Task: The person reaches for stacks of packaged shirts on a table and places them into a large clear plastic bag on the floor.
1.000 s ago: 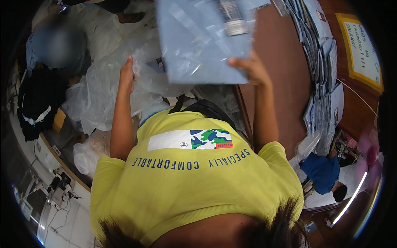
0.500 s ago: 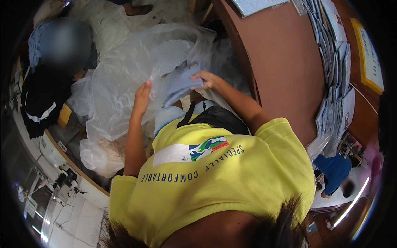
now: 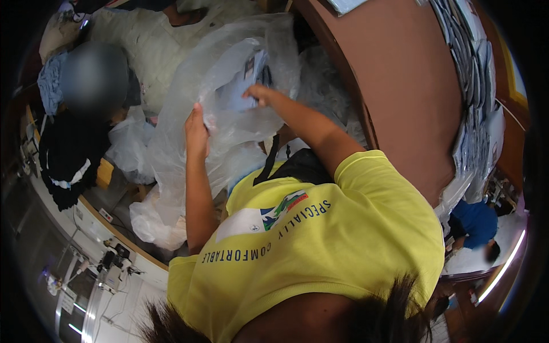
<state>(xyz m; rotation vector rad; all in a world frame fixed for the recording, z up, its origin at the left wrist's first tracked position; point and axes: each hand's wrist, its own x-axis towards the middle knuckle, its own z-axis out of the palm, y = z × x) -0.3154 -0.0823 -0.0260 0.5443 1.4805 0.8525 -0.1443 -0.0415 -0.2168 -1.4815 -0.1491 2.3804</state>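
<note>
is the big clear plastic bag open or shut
Open: the left hand holds the bag by its edge, and a blue packet shows in its mouth.

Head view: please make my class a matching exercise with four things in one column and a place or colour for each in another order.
Column one
1. left hand
2. right hand
3. tabletop
4. shirt

Column two
A. brown
B. at the pale blue packet
C. yellow
D. at the side of the clear plastic bag, apart from the packet

Right pairs: 1-D, 2-B, 3-A, 4-C
</note>
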